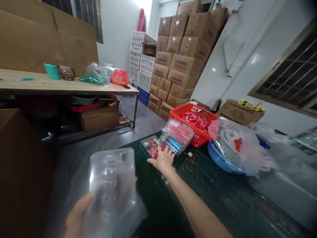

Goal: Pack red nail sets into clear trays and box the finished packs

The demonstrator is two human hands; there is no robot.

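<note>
My left hand (78, 211), partly blurred, is closed on the edge of a clear plastic tray (111, 185) with moulded hollows. The tray is held up at the near left edge of the table; a fingertip shows at its right side. My right hand (163, 160) reaches forward with its fingers spread over a filled clear plastic box (150, 145) that has red and pale pieces inside. Its fingertips seem to touch the box's right part. Just behind stand stacked filled clear boxes (177, 135) with red and blue contents.
On the dark green table (153, 198) are a red basket (198, 140) of small red-and-white packets, a blue basin (220, 162) under plastic bags, and clear trays (198, 168). A wooden-topped bench (84, 86) stands at left. Cartons (183, 66) are piled at the back.
</note>
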